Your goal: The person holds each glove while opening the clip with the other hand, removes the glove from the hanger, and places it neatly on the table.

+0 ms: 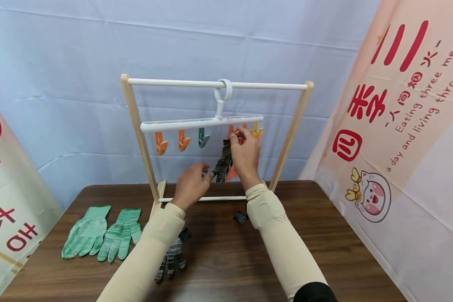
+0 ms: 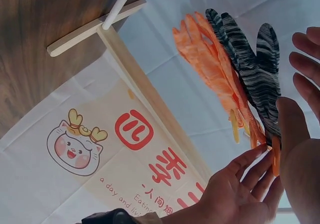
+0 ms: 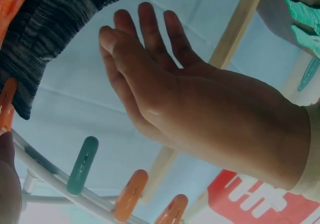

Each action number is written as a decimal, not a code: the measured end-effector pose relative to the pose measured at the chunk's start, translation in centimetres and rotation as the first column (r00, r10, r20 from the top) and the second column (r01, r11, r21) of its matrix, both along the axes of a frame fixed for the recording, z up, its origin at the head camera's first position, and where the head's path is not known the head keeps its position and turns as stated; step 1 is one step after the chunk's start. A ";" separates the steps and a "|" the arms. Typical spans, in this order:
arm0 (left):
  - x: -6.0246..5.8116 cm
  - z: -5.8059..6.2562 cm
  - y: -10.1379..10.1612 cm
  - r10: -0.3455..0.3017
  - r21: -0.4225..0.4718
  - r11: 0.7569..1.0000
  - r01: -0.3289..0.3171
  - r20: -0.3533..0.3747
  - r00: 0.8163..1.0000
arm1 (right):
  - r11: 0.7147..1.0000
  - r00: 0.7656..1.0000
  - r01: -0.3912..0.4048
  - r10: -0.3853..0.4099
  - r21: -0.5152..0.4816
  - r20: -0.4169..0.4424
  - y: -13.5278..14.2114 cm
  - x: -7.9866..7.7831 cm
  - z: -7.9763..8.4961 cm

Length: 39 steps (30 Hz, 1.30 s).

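My right hand pinches an orange clothespin on a white clip hanger. From this clothespin hangs a black-and-grey knit glove. Orange gloves hang close beside it, largely hidden behind my right hand in the head view. My left hand is held near the dark glove's finger end, its fingers loosely bent with nothing between them. In the right wrist view the left hand stands apart from the glove. Orange clips and a green clip hang unused on the left half.
The hanger hooks over the white bar of a wooden-legged rack on a brown table. Green gloves lie at the left. Another dark knit glove lies partly under my left forearm. A small dark piece lies near the right forearm.
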<state>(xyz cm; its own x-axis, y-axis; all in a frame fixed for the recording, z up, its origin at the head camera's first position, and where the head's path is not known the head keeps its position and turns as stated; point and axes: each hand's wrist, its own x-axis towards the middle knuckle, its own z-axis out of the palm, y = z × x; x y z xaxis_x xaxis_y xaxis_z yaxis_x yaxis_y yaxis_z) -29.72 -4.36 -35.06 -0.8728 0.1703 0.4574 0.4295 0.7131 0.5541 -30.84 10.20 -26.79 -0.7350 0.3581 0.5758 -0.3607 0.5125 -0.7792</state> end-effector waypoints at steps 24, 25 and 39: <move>-1.9 1.9 2.2 0.024 0.009 1.000 -0.024 -0.050 0.998 | 0.997 0.999 -0.051 0.050 0.054 0.015 0.3 0.4 -0.1; -2.0 2.0 2.2 0.025 0.013 1.000 -0.024 -0.053 0.998 | 0.997 0.998 -0.054 0.053 0.059 0.018 0.3 0.5 -0.1; -2.1 3.0 2.6 0.053 0.019 0.999 -0.051 -0.089 0.995 | 0.987 0.988 -0.153 0.152 0.046 0.037 0.6 0.8 -0.1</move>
<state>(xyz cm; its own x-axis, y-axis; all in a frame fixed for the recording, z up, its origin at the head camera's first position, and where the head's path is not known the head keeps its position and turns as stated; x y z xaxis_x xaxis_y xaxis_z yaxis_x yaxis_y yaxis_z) -31.81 -1.76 -32.06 -0.8359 0.1174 0.5361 0.4402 0.7269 0.5271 -30.03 10.78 -26.85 -0.7982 0.2127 0.5636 -0.4115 0.4909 -0.7679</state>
